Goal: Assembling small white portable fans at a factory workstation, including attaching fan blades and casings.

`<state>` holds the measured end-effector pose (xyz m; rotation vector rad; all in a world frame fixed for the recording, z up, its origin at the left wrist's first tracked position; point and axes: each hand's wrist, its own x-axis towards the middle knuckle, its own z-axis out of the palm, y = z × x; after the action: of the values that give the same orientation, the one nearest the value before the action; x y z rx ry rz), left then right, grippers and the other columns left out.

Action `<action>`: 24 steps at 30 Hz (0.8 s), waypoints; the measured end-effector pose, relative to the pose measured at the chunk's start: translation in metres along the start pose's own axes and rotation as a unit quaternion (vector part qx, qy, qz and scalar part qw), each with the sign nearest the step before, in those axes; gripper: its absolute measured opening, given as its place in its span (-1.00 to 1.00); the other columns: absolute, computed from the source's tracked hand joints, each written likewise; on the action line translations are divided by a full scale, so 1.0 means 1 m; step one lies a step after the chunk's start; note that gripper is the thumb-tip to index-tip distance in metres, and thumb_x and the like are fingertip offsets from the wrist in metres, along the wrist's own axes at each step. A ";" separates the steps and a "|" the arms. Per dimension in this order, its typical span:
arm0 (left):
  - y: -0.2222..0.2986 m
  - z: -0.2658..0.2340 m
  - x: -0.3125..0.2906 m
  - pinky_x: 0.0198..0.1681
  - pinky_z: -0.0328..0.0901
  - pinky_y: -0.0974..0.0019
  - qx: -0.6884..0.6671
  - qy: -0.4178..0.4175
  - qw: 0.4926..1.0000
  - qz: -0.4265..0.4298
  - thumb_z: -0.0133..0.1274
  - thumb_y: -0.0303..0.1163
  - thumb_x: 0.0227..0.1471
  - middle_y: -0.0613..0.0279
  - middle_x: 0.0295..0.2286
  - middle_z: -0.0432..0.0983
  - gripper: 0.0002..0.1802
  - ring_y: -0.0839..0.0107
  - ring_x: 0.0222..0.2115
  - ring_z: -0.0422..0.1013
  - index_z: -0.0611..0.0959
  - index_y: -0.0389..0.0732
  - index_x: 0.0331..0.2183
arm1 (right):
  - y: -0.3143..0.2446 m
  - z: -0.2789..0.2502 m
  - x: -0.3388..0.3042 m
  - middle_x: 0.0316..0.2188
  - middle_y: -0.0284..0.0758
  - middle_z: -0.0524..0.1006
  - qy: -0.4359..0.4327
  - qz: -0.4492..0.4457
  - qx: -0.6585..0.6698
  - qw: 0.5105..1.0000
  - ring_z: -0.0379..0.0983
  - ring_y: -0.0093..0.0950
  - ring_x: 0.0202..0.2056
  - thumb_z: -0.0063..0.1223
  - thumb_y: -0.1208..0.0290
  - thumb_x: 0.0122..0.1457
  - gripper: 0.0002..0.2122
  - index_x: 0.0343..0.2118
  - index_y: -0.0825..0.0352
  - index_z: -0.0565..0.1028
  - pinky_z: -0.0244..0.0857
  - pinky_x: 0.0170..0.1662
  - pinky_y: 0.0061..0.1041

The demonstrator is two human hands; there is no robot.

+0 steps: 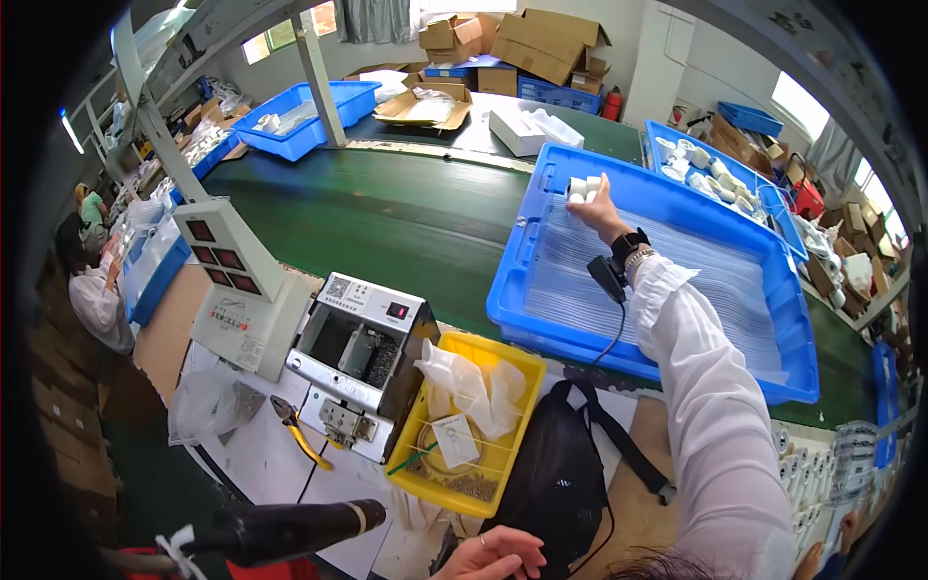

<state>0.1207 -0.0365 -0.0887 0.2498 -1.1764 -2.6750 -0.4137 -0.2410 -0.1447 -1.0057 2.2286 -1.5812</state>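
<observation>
The right hand [600,212] clamps white cylinders [578,187], likely light and stiff, best held mid-side; whether the left hand [498,556] grips, I cannot tell.

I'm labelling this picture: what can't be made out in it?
In the head view:
Left hand: partly cut off by the lower edge.
White cylinders: partly covered by the right hand.
Black bag: inside hidden by its fabric.
Small pieces in the yellow bin: too tiny to count.

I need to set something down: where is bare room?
Bare: the green belt between the silver machine and large blue bin; a narrow tan strip between black strap and right sleeve. Crowded: the bench around the pliers, yellow tray and black bag.
</observation>
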 end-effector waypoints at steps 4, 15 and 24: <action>0.000 -0.004 0.005 -0.41 0.32 0.50 -0.022 -0.008 1.000 -0.005 -0.19 -0.46 0.12 0.14 -0.36 0.45 -0.74 0.46 -0.41 0.42 0.39 -0.28 -0.13 | 0.006 0.009 0.003 -0.05 -0.09 0.23 0.007 0.005 -0.031 0.999 0.24 -0.31 -0.04 0.27 0.45 -0.26 0.03 0.18 0.38 -0.31 0.18 -0.01 -0.46; -0.003 -0.004 0.003 -0.45 0.34 0.50 -0.032 0.004 0.999 -0.009 -0.19 -0.46 0.12 0.12 -0.39 0.46 -0.77 0.46 -0.46 0.43 0.41 -0.30 -0.16 | 0.007 0.021 -0.011 -0.05 0.07 0.30 -0.004 0.032 -0.148 0.989 0.28 -0.12 -0.02 0.20 0.22 -0.18 -0.02 0.17 0.46 -0.27 0.14 0.05 -0.44; -0.004 -0.008 0.005 -0.50 0.34 0.50 -0.041 0.014 0.999 -0.019 -0.19 -0.44 0.12 0.11 -0.42 0.47 -0.77 0.45 -0.50 0.43 0.42 -0.30 -0.18 | 0.020 0.021 0.003 0.03 0.12 0.20 -0.032 0.019 -0.111 0.993 0.15 -0.05 0.06 0.12 0.15 -0.12 -0.09 0.17 0.47 -0.19 0.02 0.12 -0.41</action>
<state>0.1173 -0.0407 -0.0967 0.2964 -1.0619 -2.7354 -0.4129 -0.2549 -0.1699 -1.0481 2.4032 -1.2869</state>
